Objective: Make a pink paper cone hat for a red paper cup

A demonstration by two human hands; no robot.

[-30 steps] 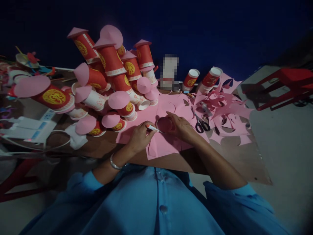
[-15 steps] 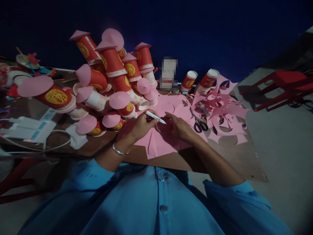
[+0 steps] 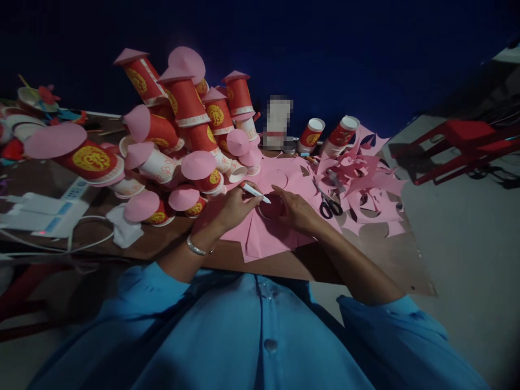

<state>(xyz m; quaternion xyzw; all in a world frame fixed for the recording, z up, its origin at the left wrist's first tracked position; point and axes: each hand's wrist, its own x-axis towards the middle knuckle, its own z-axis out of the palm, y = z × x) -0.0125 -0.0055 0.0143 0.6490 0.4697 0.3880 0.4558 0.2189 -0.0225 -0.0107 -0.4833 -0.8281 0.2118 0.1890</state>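
My left hand (image 3: pixel 236 208) is closed around a white marker (image 3: pixel 255 192) with a red end, whose tip points right and down. Beneath the tip, a round thing (image 3: pixel 262 215) with a thin pale rim lies on pink paper (image 3: pixel 266 244); I cannot make out its kind. Curved along its right side, my right hand (image 3: pixel 298 211) grips its edge, with part of the rim hidden under the fingers. Black-handled scissors (image 3: pixel 331 208) lie just right of that hand. A curved cut or outline shows in the paper beyond the hands.
Red and white paper cups (image 3: pixel 190 103) with pink cone tops are heaped at the left. Two upright cup stacks (image 3: pixel 311 135) stand behind. Cut pink scraps (image 3: pixel 374 189) pile at right. A white box with cables (image 3: pixel 49 214) sits far left; a red stool (image 3: pixel 463 141) stands beyond the table.
The marker tip has shifted slightly left and up over the round thing. My right hand stays at its edge. The whole view has moved a little.
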